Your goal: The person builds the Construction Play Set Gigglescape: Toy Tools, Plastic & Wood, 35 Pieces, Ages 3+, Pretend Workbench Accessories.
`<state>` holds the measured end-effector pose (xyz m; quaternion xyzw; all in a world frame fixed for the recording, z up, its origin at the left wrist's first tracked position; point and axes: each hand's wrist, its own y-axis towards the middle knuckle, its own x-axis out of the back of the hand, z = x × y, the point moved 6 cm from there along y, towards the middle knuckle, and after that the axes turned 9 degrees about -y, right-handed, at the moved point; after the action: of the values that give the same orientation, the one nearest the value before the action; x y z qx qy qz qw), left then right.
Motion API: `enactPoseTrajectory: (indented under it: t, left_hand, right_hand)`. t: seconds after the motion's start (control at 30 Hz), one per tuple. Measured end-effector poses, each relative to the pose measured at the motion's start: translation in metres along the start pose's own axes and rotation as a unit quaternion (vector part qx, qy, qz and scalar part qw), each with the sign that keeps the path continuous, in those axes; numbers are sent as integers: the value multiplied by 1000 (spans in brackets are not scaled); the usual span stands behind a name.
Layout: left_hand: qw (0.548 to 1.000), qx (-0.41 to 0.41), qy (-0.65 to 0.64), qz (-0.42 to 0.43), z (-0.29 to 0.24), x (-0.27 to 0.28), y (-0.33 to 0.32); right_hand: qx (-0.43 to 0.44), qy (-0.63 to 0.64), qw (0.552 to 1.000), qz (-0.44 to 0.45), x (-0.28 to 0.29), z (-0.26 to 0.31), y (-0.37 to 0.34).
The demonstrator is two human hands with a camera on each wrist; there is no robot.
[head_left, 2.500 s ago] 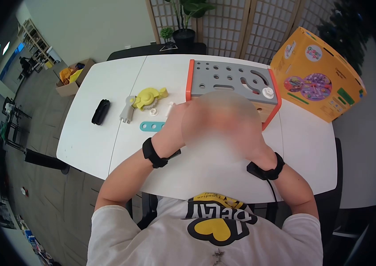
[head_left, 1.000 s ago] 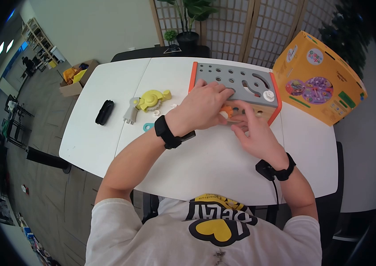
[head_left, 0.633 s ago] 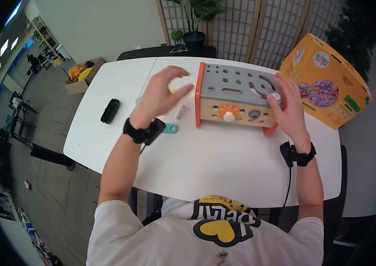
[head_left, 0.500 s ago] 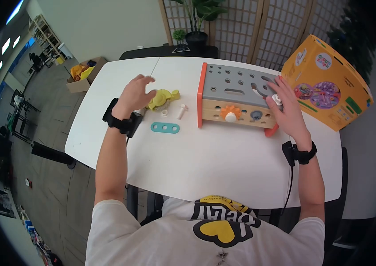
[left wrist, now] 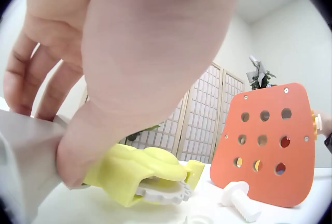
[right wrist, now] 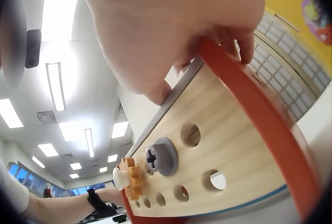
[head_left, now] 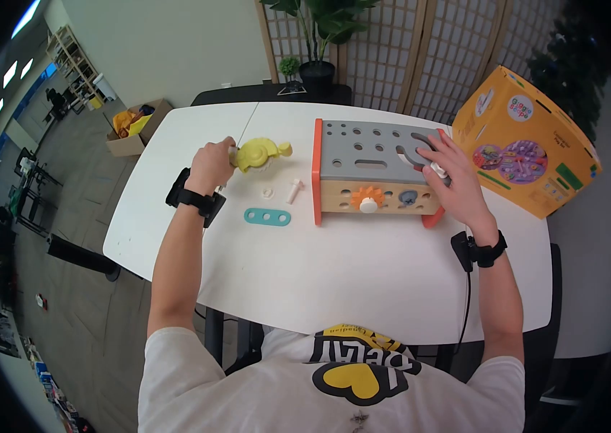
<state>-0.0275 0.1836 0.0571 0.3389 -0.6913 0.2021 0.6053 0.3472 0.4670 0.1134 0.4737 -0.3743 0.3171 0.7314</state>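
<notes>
My left hand (head_left: pixel 212 167) holds the grey handle (left wrist: pixel 31 151) of a yellow toy circular saw (head_left: pixel 258 154), thumb on the near side and fingers over the far side. The saw's grey toothed blade (left wrist: pixel 163 192) points to the right. My right hand (head_left: pixel 458 189) rests on the right end of a toy workbench (head_left: pixel 352 172), around a white knob (head_left: pixel 438 170) on its grey top. On the wooden front sit an orange gear (head_left: pixel 367 196) with a white centre and a grey cross-slotted screw head (right wrist: pixel 162 156).
Between saw and workbench lie a white bolt (head_left: pixel 294 191), a white nut (head_left: pixel 268 193) and a teal strip with holes (head_left: pixel 267 216). A yellow carton (head_left: pixel 529 141) stands behind the workbench at the right. The white table's front edge (head_left: pixel 334 335) is near the person's shirt.
Both hands have left the workbench's front, where the orange gear now shows. The left hand has moved left and taken hold of the toy saw's handle. The right hand has moved to the bench's top right.
</notes>
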Motion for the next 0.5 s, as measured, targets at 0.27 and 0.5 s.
enactPoseTrajectory:
  t: [0.27, 0.5]
  left_hand:
    - [941, -108, -279, -159, -65, 79, 4]
    - [818, -207, -521, -127, -133, 88, -13]
  right_hand:
    - [36, 28, 999, 21, -2, 7, 4]
    - [42, 45, 998, 24, -5, 7, 4]
